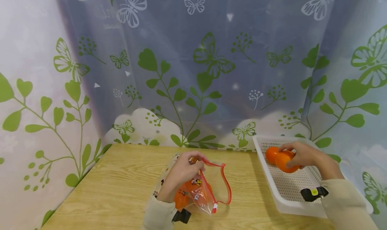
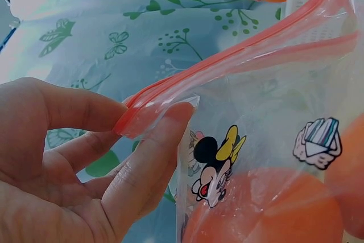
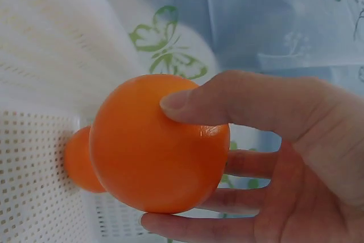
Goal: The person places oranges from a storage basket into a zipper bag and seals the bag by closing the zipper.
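Observation:
My left hand (image 1: 188, 167) pinches the red zip edge of a clear zip bag (image 2: 256, 106) printed with cartoon figures. The bag's mouth gapes toward the right, and orange fruits (image 2: 261, 211) show through its plastic. In the right wrist view, my right hand (image 3: 307, 140) grips an orange (image 3: 159, 146), thumb on top and fingers beneath. That fruit is over the white plastic basket (image 1: 273, 189). A second orange (image 3: 82, 160) lies in the basket, partly behind the held one.
Under the bag is a wooden table (image 1: 121, 176), with the basket at its right side. A patterned curtain (image 1: 187, 88) with leaves and butterflies hangs behind and along both sides. Each wrist wears a small black device (image 1: 314, 193).

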A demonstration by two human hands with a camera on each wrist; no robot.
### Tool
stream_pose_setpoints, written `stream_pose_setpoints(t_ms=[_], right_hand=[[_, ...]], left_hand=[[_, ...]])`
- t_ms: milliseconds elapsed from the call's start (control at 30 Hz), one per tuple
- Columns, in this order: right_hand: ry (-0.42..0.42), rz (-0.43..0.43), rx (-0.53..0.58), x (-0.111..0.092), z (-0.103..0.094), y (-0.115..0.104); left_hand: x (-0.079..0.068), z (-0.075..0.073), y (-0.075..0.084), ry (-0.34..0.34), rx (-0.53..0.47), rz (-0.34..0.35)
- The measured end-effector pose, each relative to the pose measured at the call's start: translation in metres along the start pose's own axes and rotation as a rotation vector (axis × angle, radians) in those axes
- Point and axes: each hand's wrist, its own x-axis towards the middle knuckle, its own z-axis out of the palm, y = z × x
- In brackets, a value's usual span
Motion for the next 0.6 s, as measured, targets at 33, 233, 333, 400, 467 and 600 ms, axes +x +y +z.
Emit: stream_pose_setpoints(t_ms=[33, 233, 333, 400, 467, 600], right_hand=[[0.005, -0.005, -0.002, -0.001, 0.000, -0.002], [0.051, -0.057, -0.045, -0.007, 0.004, -0.012], [0.093, -0.097, -0.090, -0.008, 0.006, -0.018], [0.116, -0.124, -0.100, -0.009, 0.009, -0.022], [0.133, -0.144, -0.100, -0.009, 0.011, -0.027], [0.155, -0.193, -0.086, -0.011, 0.018, -0.038]], left_hand=[[0.000, 0.000, 0.000, 0.000, 0.002, 0.000], [0.000, -0.001, 0.000, -0.003, 0.008, -0.003], [0.000, -0.001, 0.000, -0.004, 0.011, -0.004], [0.000, -0.001, 0.000, -0.004, 0.011, -0.004], [0.000, -0.001, 0.001, -0.002, 0.013, -0.003], [0.000, -0.001, 0.000, -0.001, 0.013, -0.004]])
